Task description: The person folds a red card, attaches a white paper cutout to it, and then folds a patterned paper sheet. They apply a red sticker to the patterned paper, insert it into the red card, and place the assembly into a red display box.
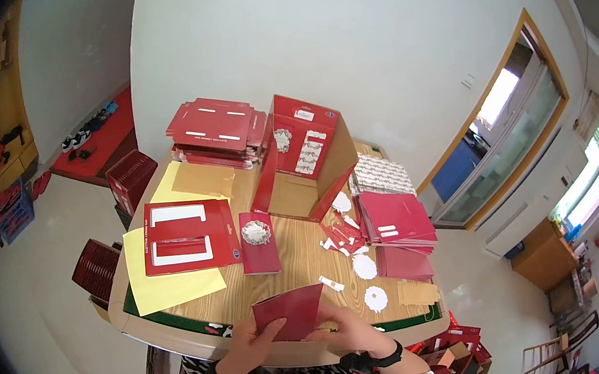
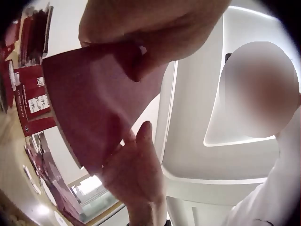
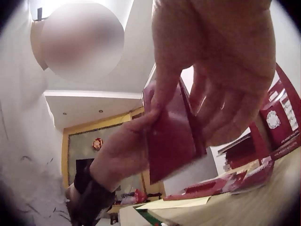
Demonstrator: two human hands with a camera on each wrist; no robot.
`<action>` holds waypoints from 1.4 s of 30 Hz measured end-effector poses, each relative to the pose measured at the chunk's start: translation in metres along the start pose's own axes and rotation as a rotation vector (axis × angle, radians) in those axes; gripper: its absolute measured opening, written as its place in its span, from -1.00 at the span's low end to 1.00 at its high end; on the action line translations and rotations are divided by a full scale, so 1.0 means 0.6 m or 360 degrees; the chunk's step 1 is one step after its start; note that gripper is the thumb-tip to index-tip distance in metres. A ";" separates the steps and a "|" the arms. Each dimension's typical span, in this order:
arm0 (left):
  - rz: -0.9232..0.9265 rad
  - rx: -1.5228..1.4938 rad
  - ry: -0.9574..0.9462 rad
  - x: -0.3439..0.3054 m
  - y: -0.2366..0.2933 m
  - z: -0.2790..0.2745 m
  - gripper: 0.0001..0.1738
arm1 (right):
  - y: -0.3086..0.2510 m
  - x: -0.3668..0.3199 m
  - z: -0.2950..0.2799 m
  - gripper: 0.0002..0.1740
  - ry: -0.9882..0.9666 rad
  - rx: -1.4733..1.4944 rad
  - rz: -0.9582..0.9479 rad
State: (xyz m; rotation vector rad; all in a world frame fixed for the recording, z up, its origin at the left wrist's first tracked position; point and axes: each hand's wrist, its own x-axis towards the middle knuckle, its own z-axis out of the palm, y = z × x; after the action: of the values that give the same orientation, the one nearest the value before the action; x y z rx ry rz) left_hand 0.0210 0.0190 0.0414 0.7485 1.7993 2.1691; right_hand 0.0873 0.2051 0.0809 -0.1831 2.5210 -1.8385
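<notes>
A dark red folded card [image 1: 289,314] is held up over the table's front edge, between both hands. My left hand [image 1: 253,344] grips its left side, with the thumb lying across the near face. At the right edge, my right hand [image 1: 351,330] holds it between thumb and fingers, and part of those fingers is hidden behind the card. From the right wrist view, the card [image 3: 170,136] looks folded, with its layers slightly apart. Beyond the hands lies another red card [image 1: 260,255] bearing a white ornate sticker [image 1: 256,232].
A red display box [image 1: 301,138] stands open at the back. Stacked flat red boxes [image 1: 213,126] sit to its left. Yellow sheets [image 1: 177,290] lie under a red cut-out panel [image 1: 189,234]. On the right are piled red folders [image 1: 396,216], white scalloped stickers [image 1: 375,299] and paper scraps [image 1: 343,235].
</notes>
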 end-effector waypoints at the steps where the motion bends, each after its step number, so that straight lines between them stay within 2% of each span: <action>1: -0.0017 -0.0092 0.0014 -0.001 0.002 0.002 -0.75 | 0.006 -0.005 -0.001 -0.70 -0.0209 -0.0090 0.0045; 4: -0.0107 -0.0277 0.0068 -0.003 0.002 0.010 -0.78 | 0.048 -0.015 0.003 -0.68 -0.0248 -0.0207 0.0119; 7: -0.0196 -0.0199 0.0128 -0.004 -0.002 0.003 -0.81 | 0.063 -0.017 0.019 -0.71 -0.0226 -0.0006 0.0102; 9: -0.0155 -0.0076 0.0161 -0.004 -0.008 -0.002 -0.80 | 0.072 -0.021 0.031 -0.71 -0.0302 0.0174 0.0224; 13: -0.0220 -0.0162 0.0160 -0.002 -0.011 0.004 -0.81 | 0.104 -0.029 0.051 -0.71 -0.0321 0.0587 0.0353; 16: -0.0216 -0.0066 0.0131 -0.001 -0.015 0.002 -0.75 | 0.068 -0.032 0.040 -0.73 -0.0279 0.0587 0.0421; 19: -0.0109 -0.0037 0.0218 0.007 -0.007 0.003 -0.69 | 0.111 -0.048 -0.031 -0.79 0.0211 -0.0393 0.0215; 21: 0.0001 -0.0088 0.0269 0.012 -0.014 0.002 -0.65 | 0.117 -0.060 -0.091 -0.83 0.0695 -0.0740 0.0474; 22: -0.0052 -0.0115 0.0153 0.012 -0.009 -0.003 -0.48 | 0.144 -0.071 -0.125 -0.84 0.0823 -0.0857 0.0404; 23: -0.0020 -0.0141 0.0212 0.013 -0.008 0.002 -0.44 | 0.175 -0.079 -0.156 -0.85 0.0949 -0.0973 0.0331; 26: 0.0072 -0.0178 0.0363 0.017 -0.003 0.027 -0.33 | 0.222 -0.100 -0.200 -0.83 0.1009 -0.0929 0.0519; 28: 0.0129 -0.0143 0.0424 0.021 0.001 0.037 -0.27 | 0.222 -0.100 -0.194 -0.80 0.0952 -0.1075 0.0445; 31: 0.0139 0.0265 0.0210 0.016 -0.026 0.029 -0.41 | 0.240 -0.100 -0.194 -0.77 0.0882 -0.1203 0.0467; 34: -0.0086 0.0372 -0.0167 0.011 -0.026 0.011 -0.62 | 0.244 -0.095 -0.194 -0.77 0.0903 -0.1250 0.0462; 37: -0.0091 0.0315 0.0017 0.012 -0.010 0.027 -0.75 | 0.246 -0.094 -0.198 -0.80 0.0909 -0.1345 0.0451; 42: -0.0125 0.0348 -0.0068 0.008 -0.011 0.023 -0.74 | 0.225 -0.092 -0.189 -0.82 0.0923 -0.1392 0.0389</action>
State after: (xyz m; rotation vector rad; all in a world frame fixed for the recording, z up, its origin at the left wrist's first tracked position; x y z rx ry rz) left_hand 0.0228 0.0344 0.0376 0.7494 2.0303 1.9142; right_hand 0.1211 0.3589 -0.0158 0.7176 3.3496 -0.6517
